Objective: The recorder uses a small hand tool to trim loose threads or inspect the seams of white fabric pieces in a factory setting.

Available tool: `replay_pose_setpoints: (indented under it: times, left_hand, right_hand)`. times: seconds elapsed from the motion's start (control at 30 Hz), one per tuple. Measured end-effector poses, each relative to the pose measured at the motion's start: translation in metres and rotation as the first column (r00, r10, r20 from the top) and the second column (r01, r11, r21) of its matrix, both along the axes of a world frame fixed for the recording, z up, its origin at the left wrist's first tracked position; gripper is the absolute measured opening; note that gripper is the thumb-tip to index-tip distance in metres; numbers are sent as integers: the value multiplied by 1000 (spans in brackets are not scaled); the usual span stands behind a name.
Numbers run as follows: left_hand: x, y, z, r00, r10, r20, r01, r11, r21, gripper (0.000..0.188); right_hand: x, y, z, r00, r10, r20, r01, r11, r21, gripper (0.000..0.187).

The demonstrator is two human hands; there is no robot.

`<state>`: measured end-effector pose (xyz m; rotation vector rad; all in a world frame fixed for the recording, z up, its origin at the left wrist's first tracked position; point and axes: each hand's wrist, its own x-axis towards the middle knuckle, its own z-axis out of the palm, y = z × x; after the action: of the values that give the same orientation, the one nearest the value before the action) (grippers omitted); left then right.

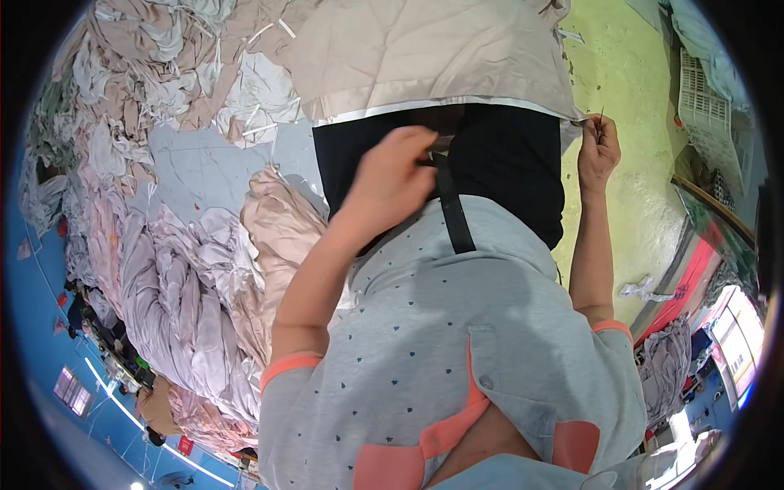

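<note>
Spreading across the nearest part of the view, a grey dotted shirt (392,327) gives way to a black strap (455,204) and black cloth (510,163) over the person's lap. Above that dark patch hangs the left hand (396,175), blurred, its fingers bent and just short of the beige cloth (441,53); whether they grip anything, I cannot tell. Farther out to the right, the right hand (600,147) pinches the near right corner of the beige cloth between thumb and fingers, and a thin dark point juts up there, too small to identify. The beige cloth lies directly ahead of the person, its white-edged near side running left to right and bowing slightly, its sides leading away; the far end leaves the picture, so its long axis cannot be settled. It looks light, soft and limp, likely to crease or slide rather than break, so the corners and the doubled-looking near edge seem the surest places to hold. Beyond, on the left, mauve cloth (155,278) lies bunched beside a grey surface (196,167), with crumpled cloths (139,61) farther off; on the right, a white slatted basket (702,98) stands past a yellow-green surface (621,65).
</note>
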<state>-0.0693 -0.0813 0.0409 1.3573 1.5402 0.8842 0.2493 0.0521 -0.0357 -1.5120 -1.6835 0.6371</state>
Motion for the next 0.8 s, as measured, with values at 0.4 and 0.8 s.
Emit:
replay_pose_setpoints:
  times: [0.4, 0.8]
  left_hand:
    - [37, 75, -160, 620, -379, -687, 328, 921, -212, 53]
    - [24, 64, -74, 607, -131, -784, 174, 984, -29, 46]
  right_hand:
    - [-3, -19, 5, 999, -24, -42, 21, 998, -60, 1]
    - [2, -17, -14, 998, -52, 25, 53, 997, -59, 6]
